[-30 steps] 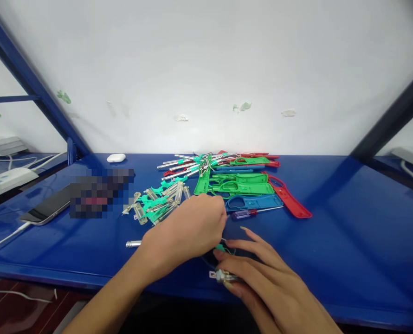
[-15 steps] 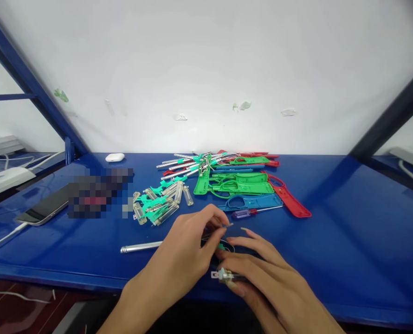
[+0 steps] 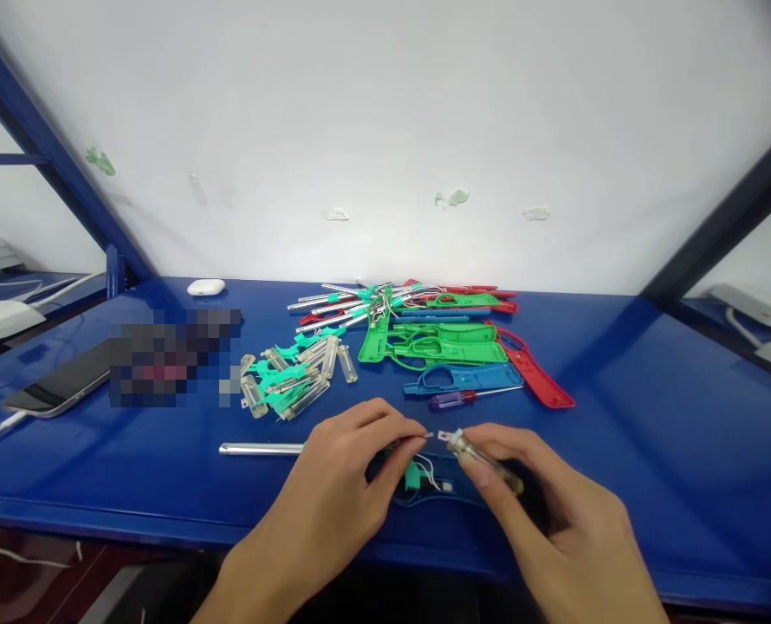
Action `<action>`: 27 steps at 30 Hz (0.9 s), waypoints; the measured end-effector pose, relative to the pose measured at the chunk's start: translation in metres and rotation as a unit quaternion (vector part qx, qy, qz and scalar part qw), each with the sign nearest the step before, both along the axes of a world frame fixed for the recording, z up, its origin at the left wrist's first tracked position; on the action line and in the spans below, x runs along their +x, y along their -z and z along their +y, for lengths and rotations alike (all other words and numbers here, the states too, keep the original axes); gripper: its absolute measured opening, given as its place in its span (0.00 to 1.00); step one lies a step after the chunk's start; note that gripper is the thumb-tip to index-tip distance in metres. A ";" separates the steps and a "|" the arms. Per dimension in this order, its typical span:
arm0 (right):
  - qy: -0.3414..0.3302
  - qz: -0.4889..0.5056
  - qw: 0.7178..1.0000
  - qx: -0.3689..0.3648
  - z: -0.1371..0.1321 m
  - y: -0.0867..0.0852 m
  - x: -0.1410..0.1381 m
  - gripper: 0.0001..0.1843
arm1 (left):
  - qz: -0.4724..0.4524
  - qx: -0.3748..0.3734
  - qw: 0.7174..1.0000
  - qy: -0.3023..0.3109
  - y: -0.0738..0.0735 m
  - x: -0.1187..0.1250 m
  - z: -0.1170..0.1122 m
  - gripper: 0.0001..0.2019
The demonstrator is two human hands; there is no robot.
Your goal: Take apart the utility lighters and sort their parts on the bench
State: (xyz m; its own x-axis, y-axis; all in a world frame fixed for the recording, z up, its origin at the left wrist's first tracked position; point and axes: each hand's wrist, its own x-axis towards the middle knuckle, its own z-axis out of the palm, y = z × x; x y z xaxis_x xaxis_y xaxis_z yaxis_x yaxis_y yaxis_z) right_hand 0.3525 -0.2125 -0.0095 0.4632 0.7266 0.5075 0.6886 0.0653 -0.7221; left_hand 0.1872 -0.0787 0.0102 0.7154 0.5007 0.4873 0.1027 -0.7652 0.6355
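Observation:
My left hand (image 3: 343, 472) is closed in a pinch on a thin tube (image 3: 430, 434), whose short tip pokes out past the fingertips. My right hand (image 3: 554, 498) grips a clear lighter fuel tank (image 3: 489, 464) between thumb and fingers, its valve end facing the tube tip with a small gap between them. Below the hands lies a blue lighter casing half (image 3: 469, 493), partly covered, with a green trigger (image 3: 412, 477) and white wires (image 3: 428, 468) in it. A silver metal barrel (image 3: 262, 449) sticks out to the left from under my left hand.
Clear fuel tanks (image 3: 307, 399) and green triggers (image 3: 281, 381) lie piled at left centre. Behind are green casings (image 3: 469, 350), a blue casing (image 3: 482, 378), a red casing (image 3: 541, 377), a screwdriver (image 3: 454, 399) and metal barrels (image 3: 333, 321). A phone (image 3: 61, 381) lies left.
My right hand has raised the fuel tank from near the table edge and turned its valve toward the tube. My left hand keeps its pinch. The casing below is more exposed.

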 end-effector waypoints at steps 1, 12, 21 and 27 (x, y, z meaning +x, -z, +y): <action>0.000 0.000 1.000 -0.001 0.001 0.000 0.000 0.04 | -0.004 0.007 1.000 0.000 0.000 0.000 0.000 0.08; -0.020 -0.015 1.000 -0.001 -0.001 -0.003 0.001 0.09 | -0.004 0.073 0.997 0.002 0.004 -0.003 -0.001 0.09; -0.016 -0.007 1.000 -0.005 -0.001 -0.002 -0.001 0.08 | -0.003 0.091 0.996 0.002 0.003 -0.003 -0.001 0.09; -0.015 -0.011 1.000 -0.004 -0.001 -0.002 0.000 0.08 | 0.001 0.089 0.996 0.007 0.002 -0.003 -0.001 0.09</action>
State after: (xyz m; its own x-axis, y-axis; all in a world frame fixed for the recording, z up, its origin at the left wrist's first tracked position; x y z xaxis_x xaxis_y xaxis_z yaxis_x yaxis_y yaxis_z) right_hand 0.3528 -0.2135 -0.0075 0.4301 0.7436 0.5119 0.7023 0.0806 -0.7073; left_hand 0.1840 -0.0801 0.0082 0.7230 0.3967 0.5655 0.0931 -0.8672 0.4892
